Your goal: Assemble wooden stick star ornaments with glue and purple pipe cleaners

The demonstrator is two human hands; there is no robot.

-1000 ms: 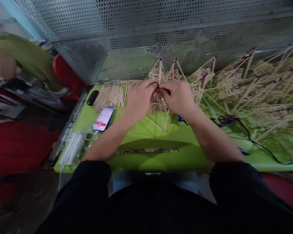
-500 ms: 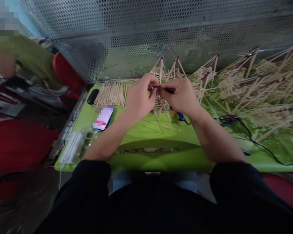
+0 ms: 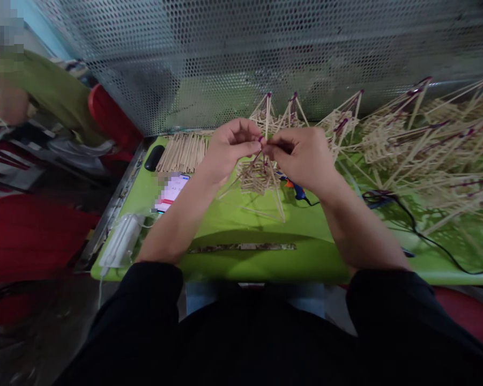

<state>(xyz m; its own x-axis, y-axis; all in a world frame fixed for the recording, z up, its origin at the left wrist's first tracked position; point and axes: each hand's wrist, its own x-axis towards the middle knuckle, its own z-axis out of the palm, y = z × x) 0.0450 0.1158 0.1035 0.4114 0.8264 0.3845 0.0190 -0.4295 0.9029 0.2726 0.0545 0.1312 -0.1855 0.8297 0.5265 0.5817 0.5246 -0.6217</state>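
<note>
My left hand [image 3: 229, 150] and my right hand [image 3: 299, 155] meet above the green table [image 3: 241, 262], both pinched on the purple-bound tip of a pyramid frame of thin wooden sticks [image 3: 261, 179]. The frame's legs splay down to the table beneath my hands. A flat pile of loose sticks [image 3: 183, 153] lies to the left of my left hand. Finished stick frames [image 3: 426, 139] with purple tips crowd the table to the right and behind.
A phone [image 3: 169, 192] lies left of my forearm, a black oval object [image 3: 153, 157] near the far left corner and a white mask [image 3: 118, 244] at the left edge. A glue gun [image 3: 295, 188] and black cable [image 3: 422, 236] lie right. A perforated metal screen [image 3: 241, 59] backs the table. A person in green [image 3: 44, 91] sits far left.
Both hands have lifted slightly with the stick frame's tip, and the frame's legs have spread and shifted under them. My fingers have stayed pinched at the tip.
</note>
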